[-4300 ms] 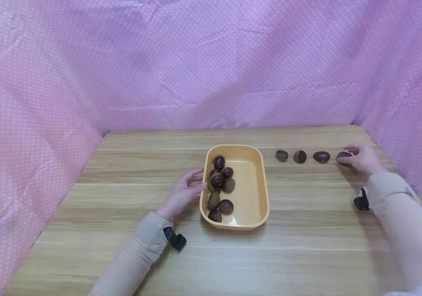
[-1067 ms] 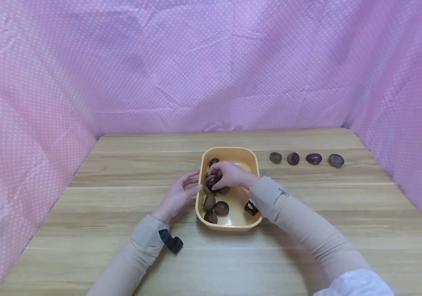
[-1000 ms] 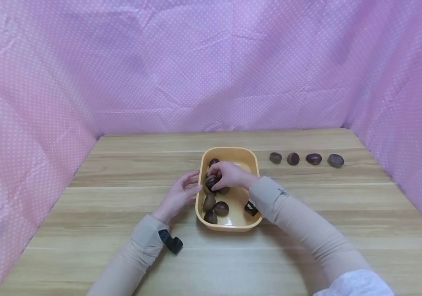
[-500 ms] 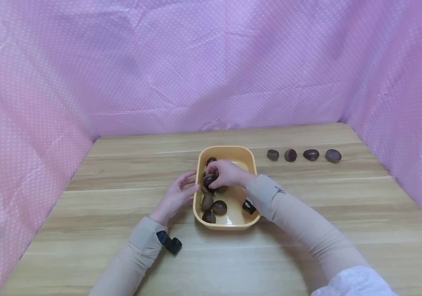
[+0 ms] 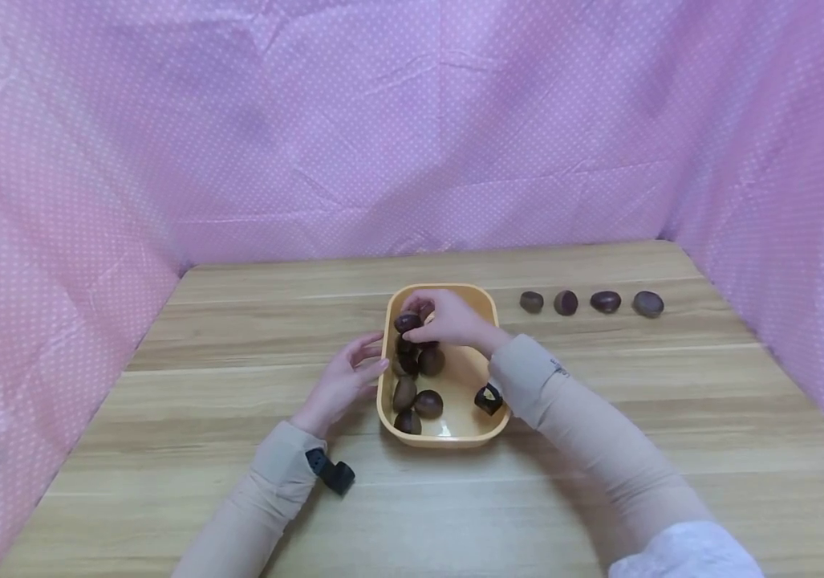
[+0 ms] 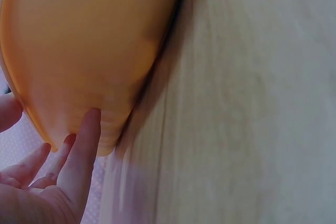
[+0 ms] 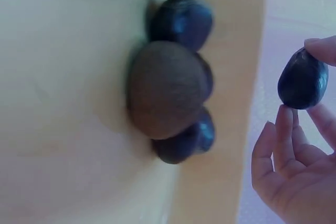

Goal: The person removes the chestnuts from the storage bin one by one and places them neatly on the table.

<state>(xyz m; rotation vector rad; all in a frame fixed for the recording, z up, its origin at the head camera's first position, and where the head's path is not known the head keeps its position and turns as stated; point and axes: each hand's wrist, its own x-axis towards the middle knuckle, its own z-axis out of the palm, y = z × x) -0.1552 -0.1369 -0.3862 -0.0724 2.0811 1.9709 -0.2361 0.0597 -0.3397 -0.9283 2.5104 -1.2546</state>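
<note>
A yellow-orange plastic tray (image 5: 448, 441) stands on the table with several brown chestnuts (image 5: 429, 405) gathered along its left side. My right hand (image 5: 456, 323) is over the tray's far left part, pinching one dark chestnut (image 7: 303, 80) between thumb and fingertips. In the right wrist view that chestnut is lifted above the others, while more chestnuts (image 7: 165, 90) lie against the tray wall. My left hand (image 5: 339, 385) is at the tray's left side, its fingers loosely extended. The left wrist view has its fingertips (image 6: 92, 119) against the tray's outer wall.
To the right of the tray, several chestnuts (image 5: 605, 302) lie spaced in a row near the back of the wooden table (image 5: 253, 321). Pink dotted cloth (image 5: 310, 144) hangs behind and at both sides. Black wrist cameras (image 5: 335, 475) sit on the sleeves.
My right hand left a chestnut at the row's right end and came to the tray. It now lifts another chestnut, having shifted slightly toward the far end. The left hand stays at the tray.
</note>
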